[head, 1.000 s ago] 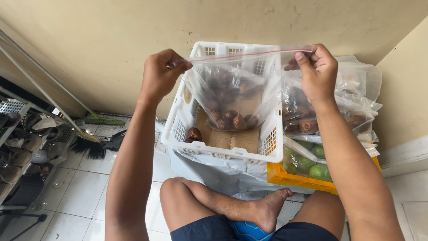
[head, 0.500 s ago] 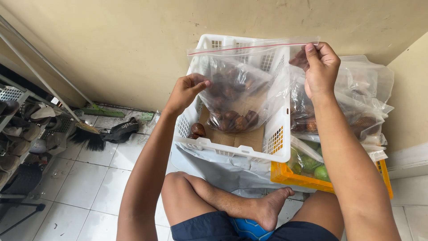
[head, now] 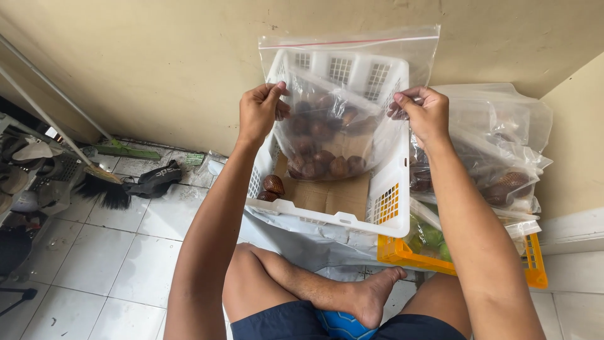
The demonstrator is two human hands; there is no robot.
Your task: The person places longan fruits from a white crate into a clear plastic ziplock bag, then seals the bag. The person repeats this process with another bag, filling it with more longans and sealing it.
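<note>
Your left hand (head: 260, 113) and your right hand (head: 423, 112) each pinch a side of the clear plastic zip bag of scaly brown fruit (head: 333, 119), fingers clamped on the film, holding it upright in the air above the white slotted plastic basket (head: 343, 217). 2 loose brown fruits (head: 271, 187) lie on the cardboard sheet (head: 330, 194) lining the basket floor, while more filled clear bags (head: 503, 164) are piled just right of it over an orange plastic crate (head: 440, 258) holding green fruit.
</note>
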